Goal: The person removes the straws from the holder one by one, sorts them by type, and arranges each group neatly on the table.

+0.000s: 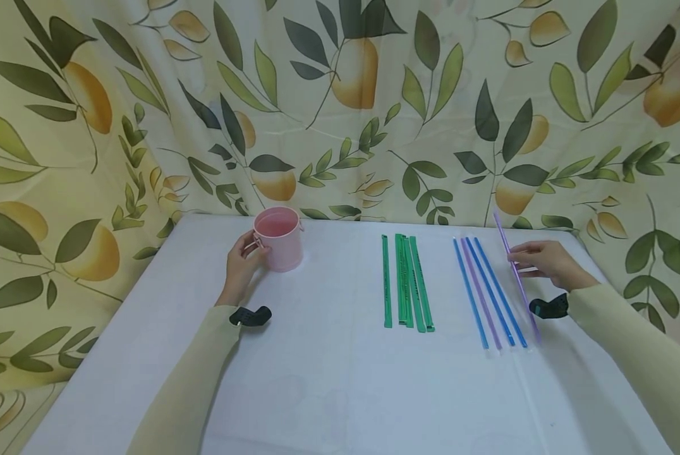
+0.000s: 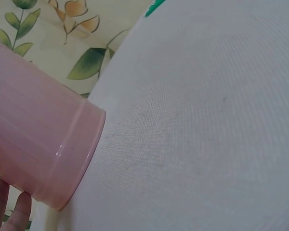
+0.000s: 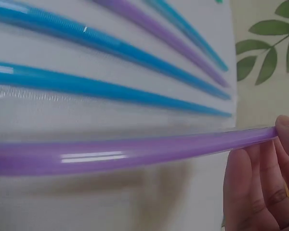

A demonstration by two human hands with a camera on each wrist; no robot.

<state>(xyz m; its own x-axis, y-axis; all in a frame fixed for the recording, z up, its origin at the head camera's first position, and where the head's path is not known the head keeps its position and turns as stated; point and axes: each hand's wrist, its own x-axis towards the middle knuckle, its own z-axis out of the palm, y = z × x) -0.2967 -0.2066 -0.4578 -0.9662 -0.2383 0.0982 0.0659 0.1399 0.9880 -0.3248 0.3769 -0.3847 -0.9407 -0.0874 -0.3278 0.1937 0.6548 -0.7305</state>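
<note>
My left hand [image 1: 244,262] holds the left side of a small pink bucket [image 1: 284,243], which stands upright near the back edge of the table. In the left wrist view, fingertips [image 2: 20,209] lie along the wall of the bucket [image 2: 38,120]. Over on the right, my right hand [image 1: 547,262] pinches a purple straw [image 1: 519,284] between thumb and fingers. A clear wrapper shows around this straw [image 3: 135,154] in the right wrist view. Beside it on the left lie several more straws, among them a blue straw [image 1: 469,294] and another purple straw [image 1: 482,294].
Several slim green sticks or packets [image 1: 401,278] lie side by side mid-table, between the bucket and the straws. A white cloth covers the table [image 1: 317,379]. A curtain [image 1: 340,158] printed with leaves and fruit hangs behind it and at the sides.
</note>
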